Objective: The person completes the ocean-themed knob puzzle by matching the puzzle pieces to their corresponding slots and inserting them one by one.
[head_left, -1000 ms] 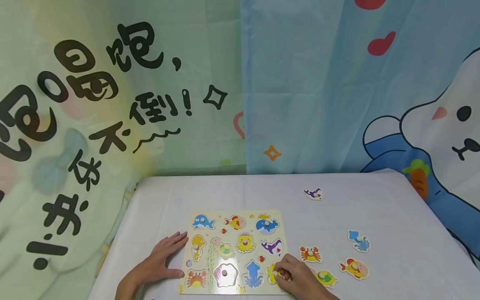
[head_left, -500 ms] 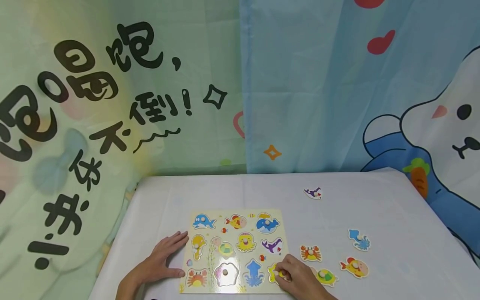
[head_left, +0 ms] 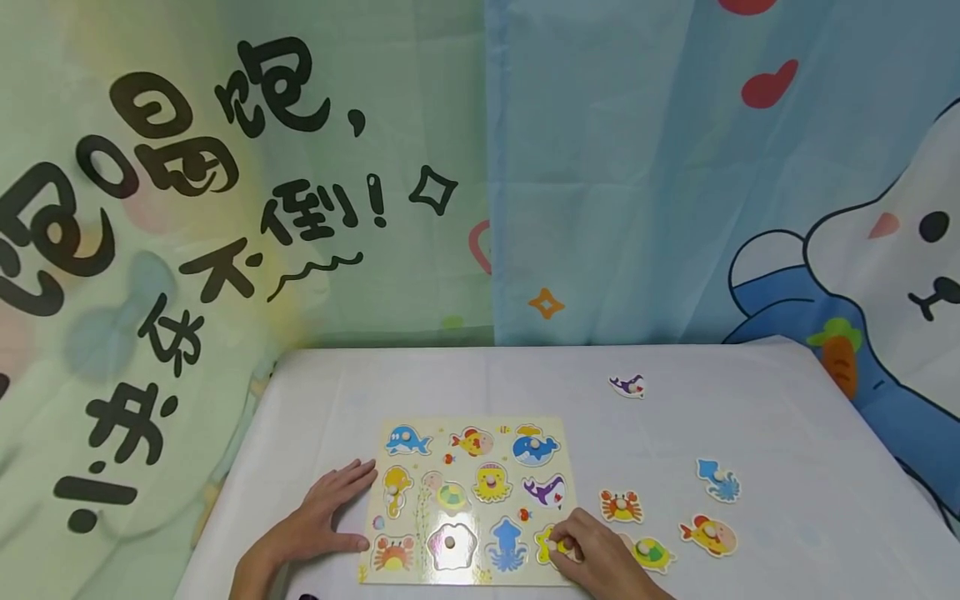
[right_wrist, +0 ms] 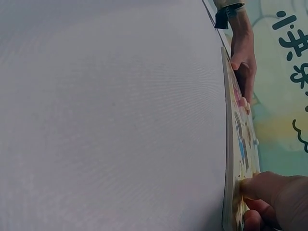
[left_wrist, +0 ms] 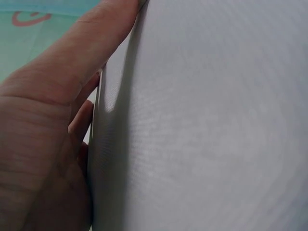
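A pale yellow knob puzzle board (head_left: pixel 465 578) with sea-animal pictures lies on the white-covered table. My right hand (head_left: pixel 600 550) pinches the small knob of a yellow starfish piece (head_left: pixel 542 543) at the board's lower right corner; my fingers partly hide the piece. The right wrist view also shows this hand (right_wrist: pixel 276 197) with thumb and finger on the board. My left hand (head_left: pixel 322 521) rests at the board's left edge, fingers extended and thumb near its lower left side. In the left wrist view, the thumb side of that hand (left_wrist: pixel 62 91) shows beside the white cloth.
Right of the board lie loose pieces: a crab (head_left: pixel 621 506), a turtle (head_left: pixel 651 555), a red-and-yellow fish (head_left: pixel 709 536) and a blue squid (head_left: pixel 718 481). A purple whale piece (head_left: pixel 627 386) lies farther back. Printed curtains (head_left: pixel 585 183) hang behind the table (head_left: pixel 450 383).
The head view shifts slightly. Both hands keep their places at the board, the right one still pinching the starfish knob.
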A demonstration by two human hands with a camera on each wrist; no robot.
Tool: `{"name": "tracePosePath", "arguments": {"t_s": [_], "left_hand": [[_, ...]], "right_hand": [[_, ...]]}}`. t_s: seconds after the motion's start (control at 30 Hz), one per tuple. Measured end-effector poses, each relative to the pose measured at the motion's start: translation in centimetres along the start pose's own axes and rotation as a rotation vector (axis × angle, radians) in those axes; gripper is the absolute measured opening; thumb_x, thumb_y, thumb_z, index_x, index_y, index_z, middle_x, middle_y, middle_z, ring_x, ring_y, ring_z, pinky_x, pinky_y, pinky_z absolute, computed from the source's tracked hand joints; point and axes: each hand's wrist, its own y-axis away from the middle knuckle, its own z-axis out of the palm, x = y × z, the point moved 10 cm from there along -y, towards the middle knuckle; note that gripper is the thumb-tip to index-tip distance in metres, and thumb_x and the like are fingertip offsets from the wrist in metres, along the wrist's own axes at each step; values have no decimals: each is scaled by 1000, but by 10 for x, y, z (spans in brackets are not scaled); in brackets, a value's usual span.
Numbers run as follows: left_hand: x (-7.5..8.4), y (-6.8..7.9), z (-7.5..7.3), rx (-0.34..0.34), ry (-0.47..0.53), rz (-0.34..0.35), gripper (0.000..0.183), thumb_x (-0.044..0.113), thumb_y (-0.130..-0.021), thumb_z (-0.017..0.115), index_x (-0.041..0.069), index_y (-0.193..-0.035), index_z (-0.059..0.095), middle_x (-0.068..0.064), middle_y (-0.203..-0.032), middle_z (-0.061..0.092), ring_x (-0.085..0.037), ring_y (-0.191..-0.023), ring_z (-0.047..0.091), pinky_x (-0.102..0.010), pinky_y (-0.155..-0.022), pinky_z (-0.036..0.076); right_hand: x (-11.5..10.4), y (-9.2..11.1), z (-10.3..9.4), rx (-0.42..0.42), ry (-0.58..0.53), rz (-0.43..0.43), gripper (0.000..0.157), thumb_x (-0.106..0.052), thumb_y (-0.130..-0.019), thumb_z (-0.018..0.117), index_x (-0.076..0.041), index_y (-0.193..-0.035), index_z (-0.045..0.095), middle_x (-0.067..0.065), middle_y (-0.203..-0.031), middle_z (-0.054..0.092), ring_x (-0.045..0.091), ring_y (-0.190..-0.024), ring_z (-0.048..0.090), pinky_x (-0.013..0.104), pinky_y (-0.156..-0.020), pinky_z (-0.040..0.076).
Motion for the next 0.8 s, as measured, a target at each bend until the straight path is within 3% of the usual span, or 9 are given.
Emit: {"name": "tracePosePath", "arguments": {"t_s": [0.3, 0.8], "left_hand": [[-3, -1, 1, -18, -10, -28, 92, 57, -74, 75, 17, -149, 40, -5, -157, 37, -40, -145, 26, -5, -109, -6], [-3, 0, 2, -11, -8, -12, 92, 57, -74, 76, 16, -149, 40, -6, -157, 37, -41, -144, 27, -1, -107, -8]], "right_hand": [[1, 0, 2, -6, -8, -14, 11, -17, -83, 72, -15, -91, 65, -7, -81, 47, -1, -71, 39, 17, -60, 38], [4, 1, 3, 32, -16, 12, 12, -14, -81, 74, -14, -88, 64, -7, -78, 46, -1, -69, 39, 17, -60, 39]]}}
